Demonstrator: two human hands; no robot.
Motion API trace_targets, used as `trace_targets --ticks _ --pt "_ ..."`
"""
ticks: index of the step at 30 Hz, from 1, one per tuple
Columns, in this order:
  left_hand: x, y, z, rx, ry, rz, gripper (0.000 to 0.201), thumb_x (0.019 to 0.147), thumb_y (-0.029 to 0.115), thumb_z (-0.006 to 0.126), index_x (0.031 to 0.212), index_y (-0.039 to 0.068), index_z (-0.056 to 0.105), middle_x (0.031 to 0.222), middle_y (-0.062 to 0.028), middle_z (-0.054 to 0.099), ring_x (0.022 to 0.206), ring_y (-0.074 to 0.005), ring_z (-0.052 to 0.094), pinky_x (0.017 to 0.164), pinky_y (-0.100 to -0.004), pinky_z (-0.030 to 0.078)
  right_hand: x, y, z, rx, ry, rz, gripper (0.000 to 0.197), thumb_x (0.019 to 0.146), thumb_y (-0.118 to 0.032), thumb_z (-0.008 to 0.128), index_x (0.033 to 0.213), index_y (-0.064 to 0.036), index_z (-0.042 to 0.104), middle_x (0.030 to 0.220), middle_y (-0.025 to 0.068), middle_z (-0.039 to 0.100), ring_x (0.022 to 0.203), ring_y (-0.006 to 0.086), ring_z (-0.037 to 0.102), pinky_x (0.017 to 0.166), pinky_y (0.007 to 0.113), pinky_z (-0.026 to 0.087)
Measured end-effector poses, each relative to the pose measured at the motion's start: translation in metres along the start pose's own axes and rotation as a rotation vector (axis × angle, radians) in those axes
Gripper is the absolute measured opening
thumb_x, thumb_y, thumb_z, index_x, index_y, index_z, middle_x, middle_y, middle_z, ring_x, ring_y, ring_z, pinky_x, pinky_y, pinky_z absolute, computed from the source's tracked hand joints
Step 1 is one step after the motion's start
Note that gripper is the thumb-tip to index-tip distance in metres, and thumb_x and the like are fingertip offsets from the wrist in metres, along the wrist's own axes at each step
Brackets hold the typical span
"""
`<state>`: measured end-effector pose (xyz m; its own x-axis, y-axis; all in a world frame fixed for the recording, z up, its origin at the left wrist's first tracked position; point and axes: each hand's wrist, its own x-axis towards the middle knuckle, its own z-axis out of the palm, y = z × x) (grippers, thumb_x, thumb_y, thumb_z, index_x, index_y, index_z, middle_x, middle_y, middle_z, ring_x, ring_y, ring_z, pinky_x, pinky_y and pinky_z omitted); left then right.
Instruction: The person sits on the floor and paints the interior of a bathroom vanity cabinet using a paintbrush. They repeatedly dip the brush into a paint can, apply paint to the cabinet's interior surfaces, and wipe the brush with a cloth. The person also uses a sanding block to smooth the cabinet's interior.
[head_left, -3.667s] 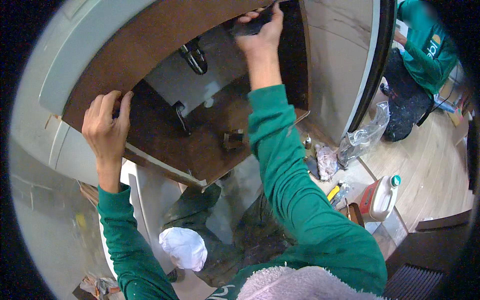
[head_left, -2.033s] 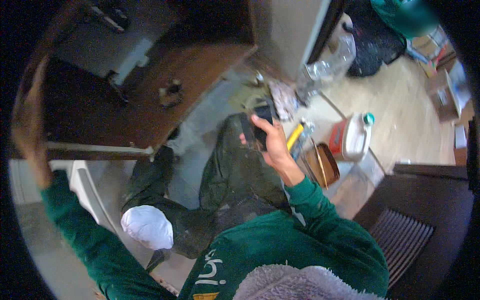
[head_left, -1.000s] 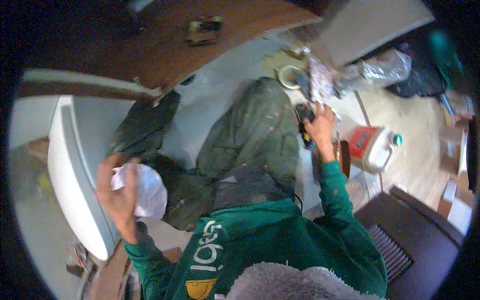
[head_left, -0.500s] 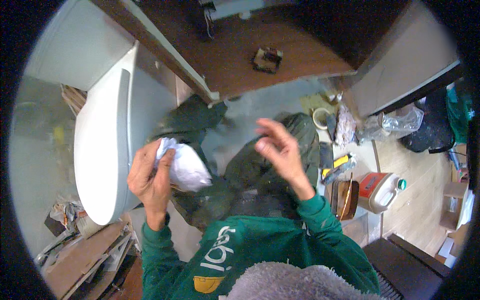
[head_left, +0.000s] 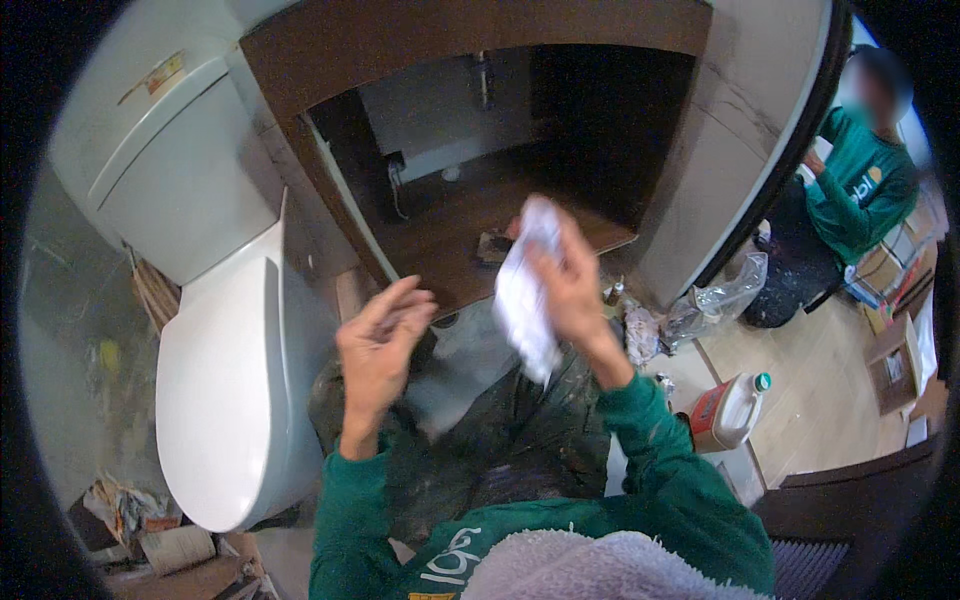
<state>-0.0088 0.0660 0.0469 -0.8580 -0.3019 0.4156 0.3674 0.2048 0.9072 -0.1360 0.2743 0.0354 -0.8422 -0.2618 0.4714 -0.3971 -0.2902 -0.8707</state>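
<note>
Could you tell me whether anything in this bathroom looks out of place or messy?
Yes: crumpled clear plastic and small debris lie on the floor by the cabinet's right corner, and torn scraps are piled beside the toilet.

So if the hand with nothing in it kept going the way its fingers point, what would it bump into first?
The left hand points up and right, toward the white crumpled rag held in the right hand. It would probably meet that rag first, though depth is hard to judge; the brown cabinet shelf lies beyond.

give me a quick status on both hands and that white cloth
Right hand grips white cloth, raised before open cabinet. Left hand empty, fingers loosely curled, apart from the cloth. Nothing between them.
</note>
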Motion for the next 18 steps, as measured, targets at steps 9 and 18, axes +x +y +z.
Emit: trace_targets --ticks 9,18 --pt "-0.052 -0.020 -0.076 0.061 0.093 -0.323 0.024 0.093 0.010 0.072 0.111 -0.007 0.070 0.095 -0.0135 0.074 0.082 -0.0189 0.073 0.070 -0.0263 0.055 0.213 -0.070 -0.078 -0.746 0.740 -0.844 0.039 0.095 -0.034 0.068 0.117 -0.0036 0.057 0.113 0.0202 0.052 0.103 0.0354 0.051 0.094 0.044 0.044" --pt "-0.022 -0.013 -0.056 0.145 -0.001 -0.271 0.019 0.093 0.009 0.071 0.103 -0.007 0.072 0.091 -0.0123 0.074 0.080 -0.0169 0.072 0.072 -0.0273 0.056 0.181 -0.031 0.157 -0.711 0.505 -1.003 0.014 0.086 -0.020 0.070 0.098 -0.0171 0.065 0.097 0.0094 0.058 0.088 0.0312 0.060 0.058 0.043 0.056"
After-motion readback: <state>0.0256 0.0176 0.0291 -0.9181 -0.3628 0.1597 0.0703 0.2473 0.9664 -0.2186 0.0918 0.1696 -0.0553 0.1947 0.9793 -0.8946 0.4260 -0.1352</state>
